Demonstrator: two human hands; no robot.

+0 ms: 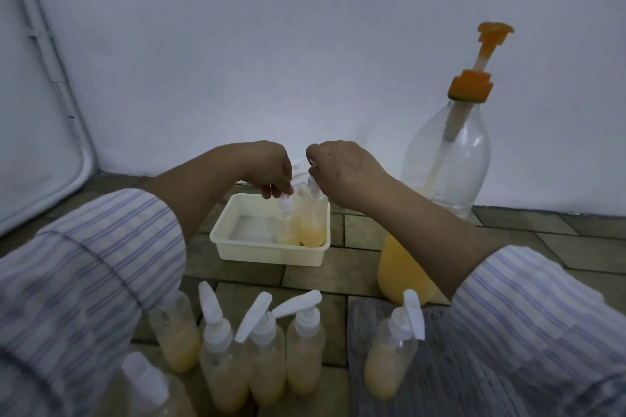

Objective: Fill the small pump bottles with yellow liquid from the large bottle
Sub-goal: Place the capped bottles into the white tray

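Nearest the camera, at six o'clock, a cluster of small pump bottles [264, 349] stands upright on the tiled floor [355, 237], each part-filled with yellow liquid and capped with a white pump head. Another filled bottle [393, 355] stands apart at five o'clock on a grey mat [440, 366].

Beyond them, toward twelve o'clock, a cream plastic tray [237, 247] sits on the floor. Two more small bottles stand upright in its right-hand end, touching each other: the left tray bottle [288, 230] and the right tray bottle [313, 227], both holding yellow liquid low down.

Both hands meet directly above these two bottles. The left hand [271, 169] reaches in from eight o'clock, palm down, its grip pinched narrow on the white pump cap [285, 204] of the left tray bottle. The right hand [342, 166] comes from four o'clock, fingers curled down over the top of the right tray bottle; it appears to pinch that pump head, though the fingertips are hidden.

Each bottle's long axis runs vertically, straight beneath its hand, so the coming move likely turns on twisting or lifting along that axis.

The large bottle [443, 162], with an orange pump [474, 78] raised, stands at two o'clock by the wall [305, 44], nearer the right hand. A second vessel of yellow liquid [399, 274] sits at three o'clock.
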